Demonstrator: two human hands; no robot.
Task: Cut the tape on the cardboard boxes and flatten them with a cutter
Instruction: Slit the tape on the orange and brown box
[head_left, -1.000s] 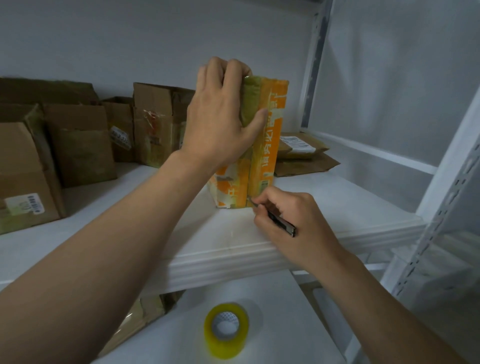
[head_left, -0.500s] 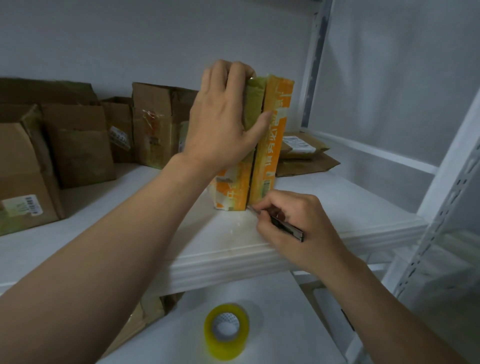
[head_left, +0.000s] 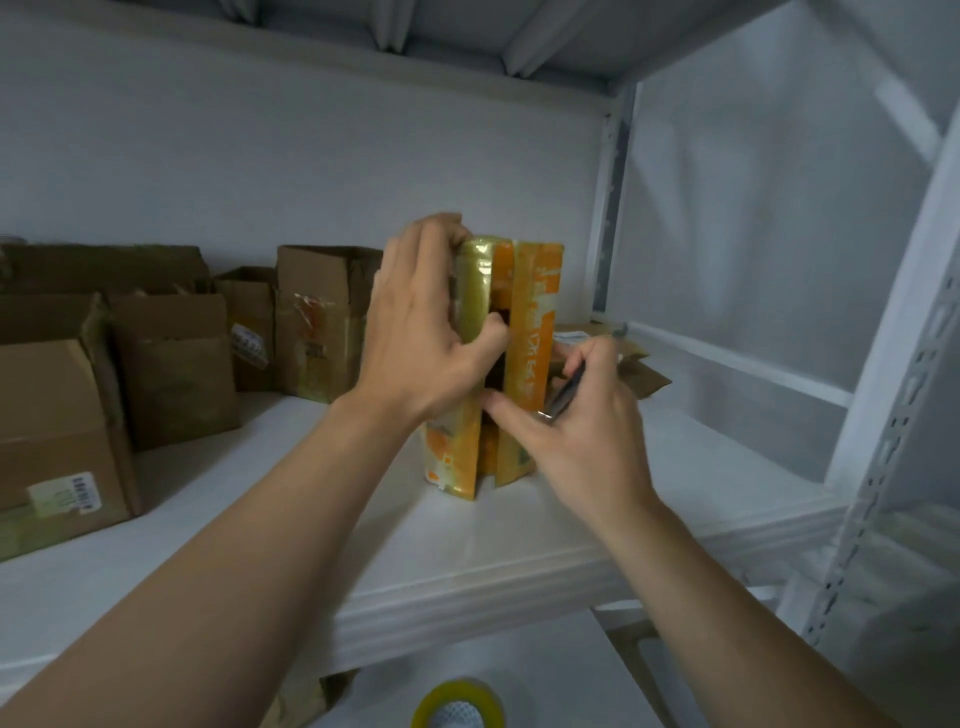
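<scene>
Right hand raised, gripping cutter, box split

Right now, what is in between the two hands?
In the head view, the orange box, its front seam split into a dark gap, stands between the left hand and the right hand holding the cutter.

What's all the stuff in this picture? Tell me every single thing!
orange box: one, orange and yellow, standing upright mid-shelf, front seam split open
brown boxes: about five, brown cardboard, left side of the shelf
flat cardboard: one pile, brown with a white label, behind the orange box to the right
cutter: one, dark with a silver end, in the right hand
tape roll: one, yellow, below the shelf at the picture's bottom edge
shelf: one, white, under the boxes
metal posts: two, whitish grey, right side
left hand: grips the orange box's left flap
right hand: holds the cutter, fingertip at the split
</scene>
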